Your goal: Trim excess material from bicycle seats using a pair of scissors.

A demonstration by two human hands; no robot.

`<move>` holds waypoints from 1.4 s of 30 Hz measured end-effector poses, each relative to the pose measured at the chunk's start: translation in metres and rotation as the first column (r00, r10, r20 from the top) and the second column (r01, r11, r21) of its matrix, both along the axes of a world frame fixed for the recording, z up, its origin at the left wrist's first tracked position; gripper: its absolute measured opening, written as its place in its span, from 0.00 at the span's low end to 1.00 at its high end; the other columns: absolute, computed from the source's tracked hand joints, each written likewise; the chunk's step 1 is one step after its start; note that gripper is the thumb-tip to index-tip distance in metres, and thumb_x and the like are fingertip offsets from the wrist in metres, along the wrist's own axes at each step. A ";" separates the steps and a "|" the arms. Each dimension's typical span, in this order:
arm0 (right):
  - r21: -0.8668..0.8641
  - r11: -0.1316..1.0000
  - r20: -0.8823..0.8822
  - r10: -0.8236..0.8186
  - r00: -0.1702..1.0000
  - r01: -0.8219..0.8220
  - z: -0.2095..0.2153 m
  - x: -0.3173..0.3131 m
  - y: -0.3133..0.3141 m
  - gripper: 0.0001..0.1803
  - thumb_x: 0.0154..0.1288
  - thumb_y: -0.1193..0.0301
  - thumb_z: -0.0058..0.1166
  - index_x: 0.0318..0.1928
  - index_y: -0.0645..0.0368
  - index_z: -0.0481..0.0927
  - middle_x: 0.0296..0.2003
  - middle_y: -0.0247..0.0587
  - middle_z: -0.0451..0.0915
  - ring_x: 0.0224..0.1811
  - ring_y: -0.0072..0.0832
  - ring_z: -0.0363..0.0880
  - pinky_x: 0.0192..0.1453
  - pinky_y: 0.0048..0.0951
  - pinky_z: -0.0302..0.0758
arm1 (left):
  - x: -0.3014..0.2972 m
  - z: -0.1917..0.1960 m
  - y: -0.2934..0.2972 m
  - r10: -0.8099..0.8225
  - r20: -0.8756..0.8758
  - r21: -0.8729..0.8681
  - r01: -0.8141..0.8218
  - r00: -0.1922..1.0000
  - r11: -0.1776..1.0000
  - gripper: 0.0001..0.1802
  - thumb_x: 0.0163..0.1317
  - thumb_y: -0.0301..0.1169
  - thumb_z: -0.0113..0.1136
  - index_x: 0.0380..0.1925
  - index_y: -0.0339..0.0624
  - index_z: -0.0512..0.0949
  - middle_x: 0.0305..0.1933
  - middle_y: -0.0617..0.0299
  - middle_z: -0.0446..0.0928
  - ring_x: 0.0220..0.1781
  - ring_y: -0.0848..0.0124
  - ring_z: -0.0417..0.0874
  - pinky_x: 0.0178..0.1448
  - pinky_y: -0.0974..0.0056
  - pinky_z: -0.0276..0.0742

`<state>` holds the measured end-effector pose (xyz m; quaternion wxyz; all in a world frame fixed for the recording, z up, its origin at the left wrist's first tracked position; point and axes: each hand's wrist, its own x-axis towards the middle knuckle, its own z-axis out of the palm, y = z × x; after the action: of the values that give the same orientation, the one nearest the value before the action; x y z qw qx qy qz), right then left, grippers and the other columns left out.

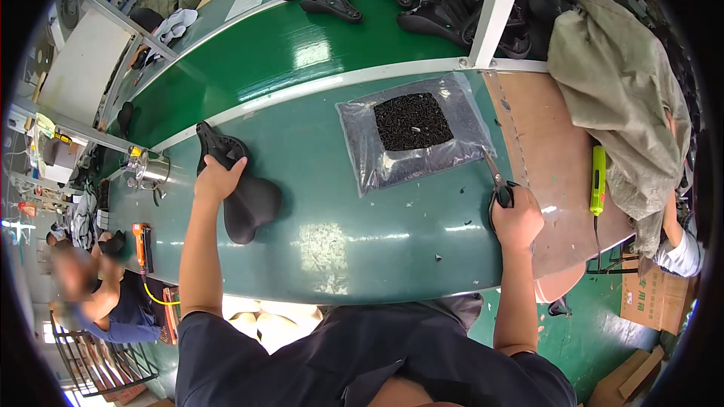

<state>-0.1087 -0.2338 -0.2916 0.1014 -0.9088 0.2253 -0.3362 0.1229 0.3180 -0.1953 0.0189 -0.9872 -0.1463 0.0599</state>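
Just left of the table's middle, my left hand (219,179) is closed on a black bicycle saddle (253,207). A ribbed, hollow underside shows beyond my fingers, and a smooth wide part shows on the near side; I cannot tell whether this is one saddle or two. My right hand (517,218) grips scissors (498,178) with black handles. Their tips are at the lower right corner of a clear plastic bag (362,169). Inside that bag, which lies flat, sits a dense patch of small black pieces (413,122).
Beyond a white rail, a green belt (302,53) carries several black saddles (434,11). A yellow-green power screwdriver (598,181) lies on brown board at right, beside a draped grey-green cloth (615,75). At left are an orange tool (140,245), a metal pot (151,168) and a seated person (113,294).
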 end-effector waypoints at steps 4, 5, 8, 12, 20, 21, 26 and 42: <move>-0.009 0.999 0.022 0.050 0.998 -0.050 -0.003 -0.001 -0.002 0.10 0.54 0.67 0.73 0.32 0.54 0.83 0.29 0.42 0.84 0.31 0.47 0.85 0.33 0.45 0.81 | 0.003 -0.006 0.020 0.078 0.051 -0.122 -0.071 0.996 0.990 0.50 0.61 0.58 0.70 0.63 0.21 0.67 0.57 0.27 0.85 0.63 0.35 0.87 0.70 0.45 0.81; 0.009 0.998 0.031 0.066 0.997 -0.067 -0.004 -0.001 -0.002 0.10 0.54 0.68 0.73 0.32 0.55 0.84 0.29 0.42 0.84 0.31 0.48 0.85 0.34 0.46 0.81 | -0.004 0.006 0.008 0.071 0.049 -0.119 -0.065 0.996 0.991 0.50 0.61 0.58 0.70 0.63 0.21 0.67 0.57 0.27 0.85 0.63 0.35 0.87 0.70 0.45 0.81; 0.036 0.991 0.075 0.122 0.990 -0.125 0.006 -0.005 0.001 0.09 0.54 0.69 0.73 0.32 0.55 0.84 0.29 0.43 0.84 0.31 0.49 0.85 0.34 0.47 0.80 | -0.042 0.036 -0.015 -0.207 0.359 -0.206 0.294 0.910 0.933 0.51 0.55 0.51 0.76 0.69 0.23 0.69 0.55 0.33 0.87 0.60 0.39 0.89 0.65 0.47 0.82; 0.286 0.954 0.046 0.074 0.996 -0.084 0.013 -0.018 0.017 0.13 0.58 0.67 0.78 0.34 0.57 0.84 0.25 0.38 0.78 0.25 0.37 0.78 0.32 0.39 0.77 | -0.087 0.076 -0.074 -0.278 0.372 -0.800 0.458 0.886 0.388 0.36 0.57 0.18 0.79 0.65 0.34 0.72 0.53 0.58 0.83 0.54 0.70 0.86 0.60 0.61 0.85; 0.246 0.779 0.229 0.532 0.815 -0.577 0.093 -0.028 0.095 0.16 0.53 0.76 0.76 0.38 0.61 0.80 0.29 0.40 0.77 0.26 0.30 0.76 0.31 0.30 0.75 | -0.144 0.050 -0.144 -0.312 0.595 -0.750 0.371 0.741 -0.548 0.42 0.49 0.11 0.81 0.65 0.36 0.71 0.66 0.46 0.78 0.75 0.46 0.81 0.77 0.43 0.80; 0.218 0.761 0.239 0.565 0.789 -0.611 0.103 -0.029 0.102 0.18 0.49 0.78 0.75 0.38 0.61 0.79 0.29 0.40 0.78 0.26 0.31 0.76 0.31 0.30 0.76 | -0.145 0.045 -0.149 -0.318 0.580 -0.759 0.356 0.750 -0.546 0.42 0.49 0.11 0.81 0.65 0.36 0.71 0.66 0.46 0.78 0.75 0.46 0.81 0.77 0.43 0.80; 0.199 0.697 0.217 0.654 0.724 -0.689 0.123 -0.034 0.112 0.20 0.41 0.79 0.74 0.38 0.61 0.80 0.31 0.41 0.79 0.27 0.36 0.79 0.31 0.34 0.79 | -0.156 0.029 -0.171 -0.408 0.688 -0.686 0.357 0.599 -0.634 0.43 0.48 0.13 0.83 0.64 0.36 0.71 0.66 0.41 0.76 0.75 0.40 0.80 0.79 0.39 0.77; 0.385 0.848 0.178 0.320 0.931 -0.365 0.094 -0.063 0.068 0.16 0.52 0.69 0.79 0.34 0.60 0.83 0.24 0.38 0.76 0.24 0.35 0.78 0.30 0.36 0.75 | -0.064 0.063 -0.130 -0.294 0.689 -0.716 0.560 0.662 -0.418 0.43 0.55 0.26 0.84 0.70 0.31 0.71 0.64 0.46 0.80 0.75 0.44 0.80 0.79 0.41 0.76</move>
<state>-0.1714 -0.1657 -0.1973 0.3606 -0.8730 0.1197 -0.3057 0.0591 0.1881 -0.1327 -0.7098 -0.6033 0.3608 0.0441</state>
